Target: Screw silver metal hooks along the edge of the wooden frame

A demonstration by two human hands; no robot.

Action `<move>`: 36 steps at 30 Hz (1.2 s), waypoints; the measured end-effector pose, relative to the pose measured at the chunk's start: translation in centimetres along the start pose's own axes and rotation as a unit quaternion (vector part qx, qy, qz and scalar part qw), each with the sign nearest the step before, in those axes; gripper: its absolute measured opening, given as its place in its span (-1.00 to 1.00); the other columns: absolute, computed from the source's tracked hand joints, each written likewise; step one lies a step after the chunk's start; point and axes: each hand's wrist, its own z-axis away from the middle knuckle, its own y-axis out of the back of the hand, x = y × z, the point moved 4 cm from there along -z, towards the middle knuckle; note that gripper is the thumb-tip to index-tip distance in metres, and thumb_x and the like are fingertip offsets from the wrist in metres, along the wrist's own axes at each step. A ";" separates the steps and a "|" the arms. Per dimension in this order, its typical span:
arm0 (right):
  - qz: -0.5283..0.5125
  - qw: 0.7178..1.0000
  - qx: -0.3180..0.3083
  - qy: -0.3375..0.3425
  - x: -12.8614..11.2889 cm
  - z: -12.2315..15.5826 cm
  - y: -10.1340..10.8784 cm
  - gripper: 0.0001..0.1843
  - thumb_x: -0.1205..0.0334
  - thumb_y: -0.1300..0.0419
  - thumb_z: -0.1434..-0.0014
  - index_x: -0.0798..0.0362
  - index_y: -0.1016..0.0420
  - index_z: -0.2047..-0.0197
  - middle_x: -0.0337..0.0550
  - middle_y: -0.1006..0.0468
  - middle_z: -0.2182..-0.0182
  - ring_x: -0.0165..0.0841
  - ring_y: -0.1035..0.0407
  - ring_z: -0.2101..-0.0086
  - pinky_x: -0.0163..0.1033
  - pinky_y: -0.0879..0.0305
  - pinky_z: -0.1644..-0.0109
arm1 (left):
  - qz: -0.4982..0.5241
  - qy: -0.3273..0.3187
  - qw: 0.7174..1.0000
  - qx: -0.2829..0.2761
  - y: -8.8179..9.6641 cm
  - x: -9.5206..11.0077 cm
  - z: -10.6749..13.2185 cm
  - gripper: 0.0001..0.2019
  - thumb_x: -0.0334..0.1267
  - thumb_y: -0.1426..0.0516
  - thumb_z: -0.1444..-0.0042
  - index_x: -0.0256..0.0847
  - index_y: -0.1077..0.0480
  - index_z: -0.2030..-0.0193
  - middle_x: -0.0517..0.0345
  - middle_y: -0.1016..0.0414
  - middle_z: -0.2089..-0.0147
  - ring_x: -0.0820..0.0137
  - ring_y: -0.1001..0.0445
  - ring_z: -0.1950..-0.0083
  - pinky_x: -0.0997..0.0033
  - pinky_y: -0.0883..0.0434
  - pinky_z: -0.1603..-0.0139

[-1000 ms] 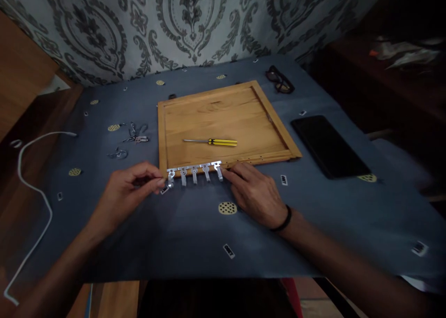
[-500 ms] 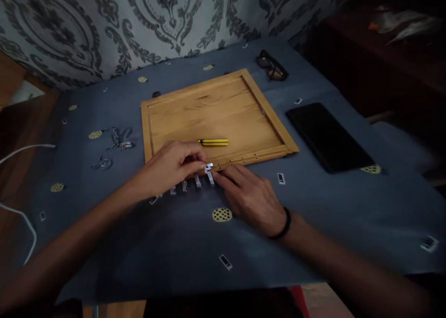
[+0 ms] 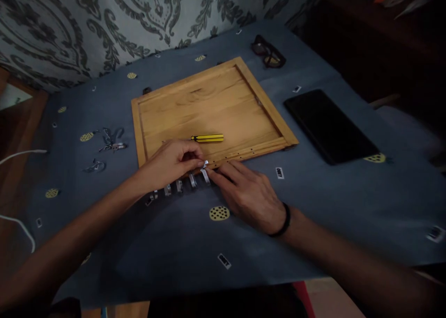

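1. Lying at the right end of a short row, a bit below the middle of the frame, the clip (image 3: 206, 175) is met by both hands at the low edge of the board (image 3: 184, 82).
2. The clip is set with its long way running from the board's edge down toward the bottom of the frame, with a small lean to the right.
3. The top end of the clip is reached from the left by the left hand (image 3: 170, 162). Its thumb and finger are bent almost together there; whether the clip is gripped or only touched cannot be told.
4. The right side of the clip is met by the right hand (image 3: 249, 195). One finger is held out to it, and the others are bent; nothing is seen to be held.
5. Neither hand can be called nearer, as the clip is placed between both sets of fingertips.
6. The other clips (image 3: 179, 186) are lined up to the left, partly hidden.
7. The screwdriver (image 3: 208, 138) is laid on the board, just above the left hand.
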 end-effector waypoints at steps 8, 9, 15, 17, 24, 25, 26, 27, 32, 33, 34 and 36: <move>-0.007 1.000 -0.008 -0.008 0.0 0.2 -0.1 -0.64 0.51 -0.09 -0.29 0.13 -0.50 -0.10 -0.07 -0.60 0.20 -0.28 -0.41 0.16 -0.22 -0.33 0.23 | -0.003 -0.002 1.000 0.024 -0.4 -0.2 0.0 -0.87 -0.23 -0.21 -0.11 -0.24 -0.47 0.38 0.26 -0.45 0.50 0.46 -0.35 0.45 0.47 -0.24 0.40; -0.008 1.000 -0.008 -0.008 0.0 0.2 -0.2 -0.64 0.51 -0.09 -0.29 0.13 -0.50 -0.10 -0.08 -0.60 0.21 -0.28 -0.40 0.16 -0.22 -0.33 0.22 | -0.001 -0.001 1.000 0.027 -0.4 -0.3 0.0 -0.87 -0.24 -0.21 -0.11 -0.24 -0.47 0.39 0.26 -0.45 0.50 0.47 -0.34 0.46 0.48 -0.24 0.41; -0.001 1.000 -0.011 -0.005 0.1 0.2 -0.3 -0.65 0.49 -0.07 -0.31 0.11 -0.51 -0.09 -0.08 -0.60 0.20 -0.29 -0.40 0.16 -0.22 -0.35 0.18 | 0.002 -0.006 0.999 0.043 -0.7 -0.3 0.0 -0.89 -0.29 -0.21 -0.10 -0.24 -0.45 0.41 0.28 -0.41 0.51 0.49 -0.28 0.46 0.50 -0.21 0.41; 0.000 1.000 -0.009 -0.004 0.1 0.1 -0.2 -0.66 0.49 -0.06 -0.31 0.11 -0.51 -0.07 -0.09 -0.61 0.20 -0.28 -0.41 0.16 -0.22 -0.35 0.19 | -0.001 -0.006 0.999 0.043 -0.7 -0.2 0.0 -0.90 -0.30 -0.21 -0.10 -0.24 -0.45 0.41 0.28 -0.41 0.50 0.49 -0.29 0.45 0.49 -0.22 0.39; 0.008 1.000 0.015 -0.001 -0.1 0.0 0.0 -0.69 0.49 -0.07 -0.31 0.12 -0.53 -0.04 -0.11 -0.61 0.23 -0.29 -0.40 0.20 -0.24 -0.31 0.23 | -0.102 -0.032 0.993 0.042 -0.4 0.3 -0.1 -0.86 -0.34 -0.22 -0.13 -0.23 -0.45 0.45 0.27 -0.42 0.48 0.47 -0.33 0.41 0.47 -0.18 0.38; 0.009 1.000 0.016 -0.001 -0.1 0.0 0.0 -0.69 0.49 -0.07 -0.32 0.12 -0.53 -0.04 -0.11 -0.61 0.23 -0.29 -0.40 0.20 -0.24 -0.31 0.24 | -0.112 -0.034 0.992 0.040 -0.4 0.3 -0.2 -0.86 -0.34 -0.22 -0.14 -0.23 -0.46 0.44 0.27 -0.42 0.47 0.47 -0.35 0.41 0.47 -0.18 0.38; 0.010 1.000 0.014 -0.002 0.0 0.0 0.0 -0.69 0.48 -0.06 -0.33 0.11 -0.53 -0.03 -0.11 -0.61 0.23 -0.30 -0.40 0.20 -0.24 -0.31 0.24 | -0.118 -0.035 0.992 0.038 -0.4 0.2 -0.2 -0.87 -0.34 -0.22 -0.14 -0.23 -0.47 0.43 0.26 -0.44 0.46 0.47 -0.36 0.40 0.47 -0.18 0.37; 0.012 1.000 0.014 -0.003 0.0 0.0 0.0 -0.70 0.47 -0.05 -0.34 0.10 -0.53 -0.03 -0.10 -0.61 0.22 -0.30 -0.40 0.19 -0.24 -0.31 0.24 | -0.118 -0.035 0.992 0.036 -0.4 0.2 -0.2 -0.89 -0.33 -0.22 -0.15 -0.23 -0.48 0.40 0.25 -0.46 0.45 0.46 -0.38 0.39 0.46 -0.19 0.36; 0.007 1.000 0.016 0.000 0.0 -0.1 0.0 -0.70 0.47 -0.05 -0.34 0.12 -0.53 -0.04 -0.10 -0.61 0.23 -0.29 -0.40 0.19 -0.23 -0.31 0.23 | -0.116 -0.022 0.991 0.062 0.4 0.4 0.8 -0.85 -0.24 -0.16 -0.23 -0.22 -0.54 0.19 0.20 -0.57 0.35 0.41 -0.45 0.34 0.43 -0.28 0.30; 0.006 1.000 0.017 0.001 -0.1 -0.1 0.0 -0.70 0.47 -0.06 -0.34 0.12 -0.53 -0.03 -0.11 -0.60 0.24 -0.29 -0.40 0.19 -0.23 -0.32 0.24 | -0.123 -0.017 0.989 0.080 0.8 0.7 1.3 -0.83 -0.23 -0.14 -0.25 -0.22 -0.54 0.16 0.18 -0.60 0.30 0.40 -0.47 0.32 0.42 -0.30 0.27; 0.004 1.000 0.017 0.001 -0.1 -0.1 0.0 -0.70 0.47 -0.06 -0.34 0.12 -0.54 -0.03 -0.11 -0.60 0.25 -0.29 -0.41 0.19 -0.23 -0.32 0.24 | -0.133 -0.015 0.986 0.103 1.2 0.9 1.8 -0.81 -0.21 -0.13 -0.26 -0.22 -0.54 0.13 0.17 -0.61 0.26 0.38 -0.49 0.28 0.40 -0.31 0.24; 0.004 1.000 0.019 -0.001 -0.1 -0.1 0.0 -0.71 0.46 -0.07 -0.34 0.12 -0.54 -0.02 -0.12 -0.60 0.25 -0.29 -0.42 0.19 -0.23 -0.32 0.27 | -0.162 -0.019 0.974 0.158 1.7 1.5 3.1 -0.79 -0.20 -0.11 -0.28 -0.21 -0.54 0.11 0.15 -0.62 0.20 0.35 -0.51 0.22 0.37 -0.34 0.18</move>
